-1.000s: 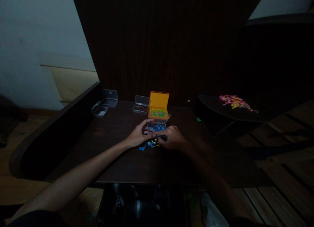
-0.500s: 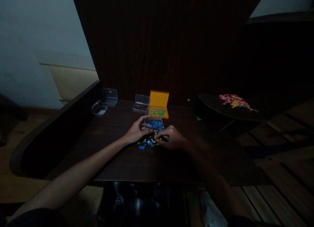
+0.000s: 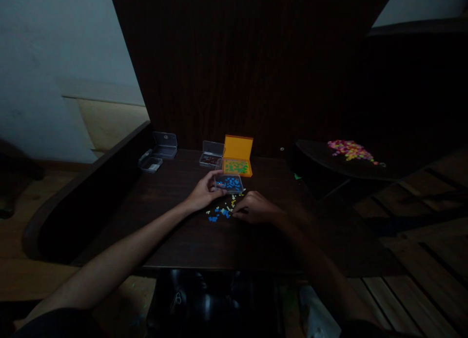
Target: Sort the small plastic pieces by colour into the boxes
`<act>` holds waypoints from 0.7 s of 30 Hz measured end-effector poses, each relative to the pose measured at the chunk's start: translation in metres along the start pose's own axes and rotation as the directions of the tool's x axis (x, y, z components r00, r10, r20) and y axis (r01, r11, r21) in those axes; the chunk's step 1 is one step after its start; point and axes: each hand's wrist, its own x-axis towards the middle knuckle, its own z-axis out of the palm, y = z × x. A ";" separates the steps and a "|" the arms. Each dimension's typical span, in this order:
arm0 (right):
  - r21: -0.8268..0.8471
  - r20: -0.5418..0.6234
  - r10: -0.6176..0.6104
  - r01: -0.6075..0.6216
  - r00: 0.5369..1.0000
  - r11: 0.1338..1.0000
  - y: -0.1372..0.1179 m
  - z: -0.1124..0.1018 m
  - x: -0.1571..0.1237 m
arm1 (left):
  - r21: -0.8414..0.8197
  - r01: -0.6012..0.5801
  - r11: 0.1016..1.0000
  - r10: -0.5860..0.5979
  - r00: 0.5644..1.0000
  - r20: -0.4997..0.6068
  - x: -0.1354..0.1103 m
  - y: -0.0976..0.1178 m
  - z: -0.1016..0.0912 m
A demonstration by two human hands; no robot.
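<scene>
My left hand [image 3: 205, 191] grips the left side of a small clear plastic box [image 3: 229, 184] with several small blue pieces inside. Right in front of the box, small blue, yellow and whitish pieces [image 3: 224, 212] lie scattered on the dark wooden table [image 3: 179, 245]. My right hand [image 3: 256, 208] rests at the right edge of this scatter, its fingers pinched together near the tabletop. Whatever may be between those fingertips is hidden or too small to make out.
Behind the clear box stands an open orange box [image 3: 238, 148] with green pieces. Left of it is an open clear box [image 3: 212, 160] with dark reddish pieces. Further left are more clear boxes [image 3: 164, 145]. A pile of pink and yellow pieces [image 3: 351, 150] lies on a side shelf at right.
My right hand has drawn slightly toward me, away from the clear box, and its fingers have closed together more. My left hand keeps its grip on the box, which has moved slightly.
</scene>
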 end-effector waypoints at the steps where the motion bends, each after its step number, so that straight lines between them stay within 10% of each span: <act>1: -0.002 -0.012 0.018 -0.018 1.000 1.000 0.001 0.000 0.000 | 0.000 0.001 1.000 -0.001 1.000 0.001 0.000 0.000 0.000; 21: -0.024 -0.032 0.104 -0.105 0.994 0.994 -0.003 0.011 0.009 | -0.003 -0.012 1.000 0.012 1.000 0.017 0.003 -0.005 -0.001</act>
